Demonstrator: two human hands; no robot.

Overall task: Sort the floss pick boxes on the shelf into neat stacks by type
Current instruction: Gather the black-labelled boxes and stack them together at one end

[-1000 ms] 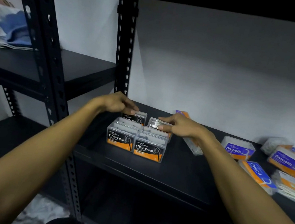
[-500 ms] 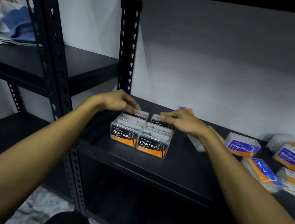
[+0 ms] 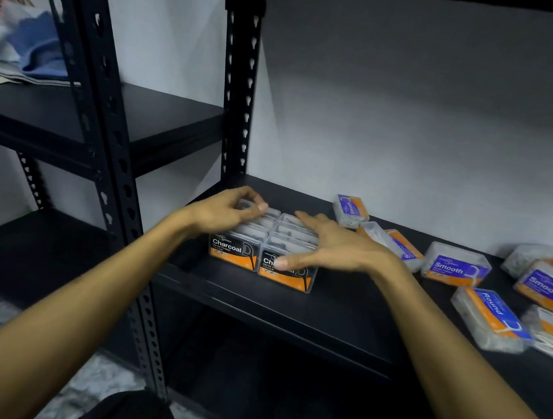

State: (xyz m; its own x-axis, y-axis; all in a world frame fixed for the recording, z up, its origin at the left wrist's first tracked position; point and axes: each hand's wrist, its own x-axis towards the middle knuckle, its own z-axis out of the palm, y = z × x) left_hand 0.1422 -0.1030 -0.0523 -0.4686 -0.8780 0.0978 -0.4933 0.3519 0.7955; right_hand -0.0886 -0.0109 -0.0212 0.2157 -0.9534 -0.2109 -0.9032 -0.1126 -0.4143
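**Both hands over the Charcoal block at the shelf's left end**

You had the Charcoal boxes [image 3: 266,242] packed in two tight columns at the left end of the shelf [image 3: 343,306], close to the rear upright [image 3: 236,77], with the two front labels facing you a little back from the front edge. Your left hand [image 3: 223,212] sat over the left column with its fingers curled down onto a rear box; blur hid the fingertips, so you may have been pinching its lid, but I cannot tell. Your right hand [image 3: 333,246] was spread flat over the right column, fingers straight and apart, thumb hanging in front of the front right label and holding nothing.

The unsorted boxes lay to the right. One purple box [image 3: 350,211] stood on end by the back edge, just beside two tilted boxes [image 3: 392,241]. A Smooth box [image 3: 454,265] stood upright mid-shelf. Near the front edge a Round box [image 3: 490,319] lay flat, label up. More Smooth boxes [image 3: 552,289] crowded the right end, touching one another.

On the next unit's shelf at far left lay folded cloth [image 3: 25,46].
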